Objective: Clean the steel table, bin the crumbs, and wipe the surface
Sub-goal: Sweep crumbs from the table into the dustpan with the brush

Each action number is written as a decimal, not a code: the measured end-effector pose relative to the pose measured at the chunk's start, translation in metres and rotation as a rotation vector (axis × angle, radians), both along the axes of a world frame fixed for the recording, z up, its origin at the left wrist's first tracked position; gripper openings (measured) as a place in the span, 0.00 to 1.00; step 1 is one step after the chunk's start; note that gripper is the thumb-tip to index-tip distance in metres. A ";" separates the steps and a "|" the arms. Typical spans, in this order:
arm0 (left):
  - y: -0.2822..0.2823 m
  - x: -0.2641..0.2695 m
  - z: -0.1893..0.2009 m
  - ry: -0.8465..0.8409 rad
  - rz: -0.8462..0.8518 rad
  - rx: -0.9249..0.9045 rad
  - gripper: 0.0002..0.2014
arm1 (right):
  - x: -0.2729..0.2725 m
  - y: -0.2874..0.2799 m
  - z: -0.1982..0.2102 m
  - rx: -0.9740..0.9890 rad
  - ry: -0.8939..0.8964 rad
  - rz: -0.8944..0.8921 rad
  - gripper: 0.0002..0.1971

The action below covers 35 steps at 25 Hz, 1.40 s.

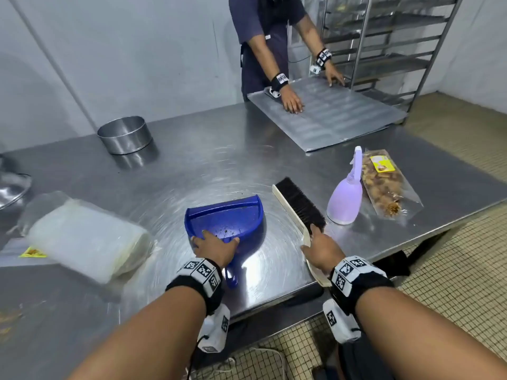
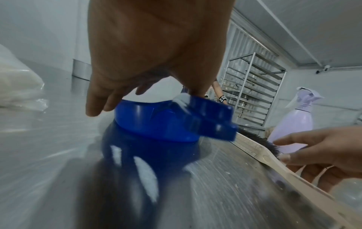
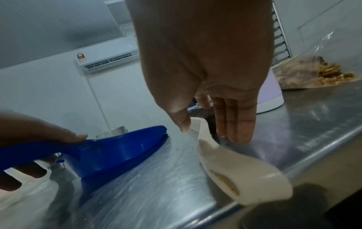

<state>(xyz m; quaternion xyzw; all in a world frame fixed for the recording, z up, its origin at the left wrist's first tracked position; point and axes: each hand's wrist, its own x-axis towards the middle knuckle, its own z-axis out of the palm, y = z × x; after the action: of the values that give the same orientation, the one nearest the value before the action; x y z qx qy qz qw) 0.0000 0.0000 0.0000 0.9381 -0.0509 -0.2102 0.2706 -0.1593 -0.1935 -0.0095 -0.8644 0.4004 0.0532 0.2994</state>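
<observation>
A blue dustpan [image 1: 227,218] sits on the steel table [image 1: 205,160] with dark crumbs [image 1: 226,230] in it. My left hand [image 1: 216,242] grips its neck where the handle begins: in the right wrist view the thumb [image 3: 76,137] lies on top of the dustpan [image 3: 117,148] and the fingers curl underneath. A cream hand brush [image 1: 299,207] with black bristles lies to its right, its handle [image 3: 225,162] sticking out over the table's front edge. My right hand [image 1: 318,242] hovers over that handle with straight fingers [image 3: 233,120], holding nothing.
A lilac spray bottle [image 1: 345,198] and a bag of snacks [image 1: 384,185] stand right of the brush. A plastic bag of white sheets [image 1: 85,237] lies at the left, a round steel tin [image 1: 124,134] behind. Another person presses on a metal tray [image 1: 326,113] at the far side, by a rack [image 1: 384,50].
</observation>
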 end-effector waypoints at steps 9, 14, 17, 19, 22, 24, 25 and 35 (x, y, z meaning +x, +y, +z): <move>-0.006 0.006 -0.002 0.015 0.155 -0.113 0.37 | 0.016 -0.001 -0.001 0.057 0.036 -0.138 0.37; 0.011 0.014 0.008 0.005 0.165 -0.169 0.31 | 0.027 -0.002 0.012 0.071 -0.101 -0.234 0.28; 0.036 0.015 0.025 -0.043 0.170 -0.244 0.19 | 0.039 0.009 0.025 0.052 -0.187 -0.156 0.21; 0.060 0.014 0.042 -0.081 0.206 -0.318 0.13 | 0.053 0.025 0.037 0.032 -0.243 -0.091 0.18; 0.107 0.017 0.066 -0.191 0.229 -0.380 0.10 | 0.079 0.058 0.063 0.022 -0.329 0.016 0.17; 0.140 0.023 0.074 -0.227 0.262 -0.359 0.17 | 0.094 0.081 0.077 0.014 -0.356 0.105 0.17; 0.160 0.026 0.078 -0.236 0.289 -0.346 0.19 | 0.103 0.096 0.085 0.006 -0.366 0.154 0.17; 0.391 0.042 0.095 -0.321 0.498 -0.370 0.21 | 0.186 0.313 0.126 0.002 -0.424 0.519 0.20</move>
<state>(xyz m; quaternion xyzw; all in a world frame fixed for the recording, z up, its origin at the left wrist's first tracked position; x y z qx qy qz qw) 0.0417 0.3907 0.0949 0.8778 0.1007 0.0251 0.4677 0.0271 0.1199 0.1162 -0.9291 0.0954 -0.0530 0.3535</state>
